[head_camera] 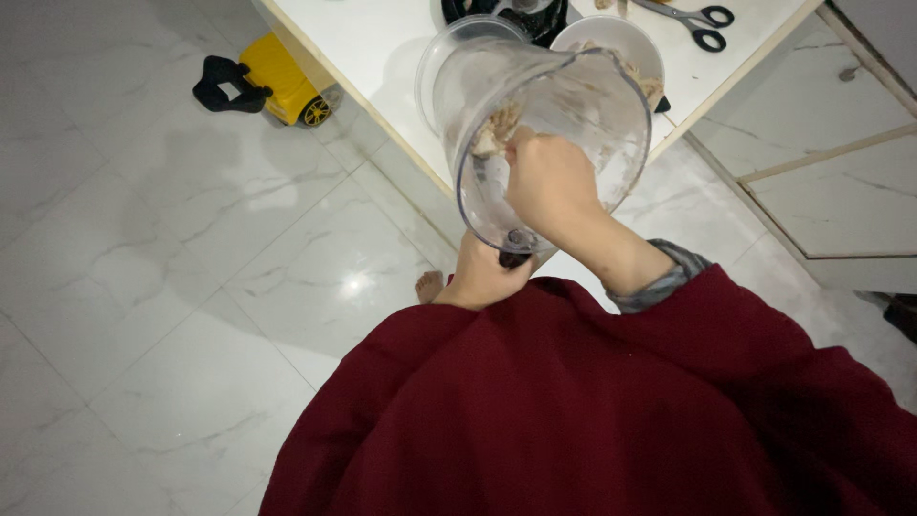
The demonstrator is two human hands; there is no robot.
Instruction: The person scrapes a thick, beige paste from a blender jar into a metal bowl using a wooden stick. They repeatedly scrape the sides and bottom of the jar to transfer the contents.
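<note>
Scooping the blender jar

Your left hand grips the jar underneath; your right hand, fingers closed, digs inside. Paste clings there; the bowl is partly filled.

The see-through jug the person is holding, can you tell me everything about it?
The clear plastic jug is tilted, its open mouth facing the camera. Beige, crumbly food clings inside. The left hand supports its dark base from below, while the right hand reaches into it. It hangs at the white table's edge, near a white bowl.
</note>
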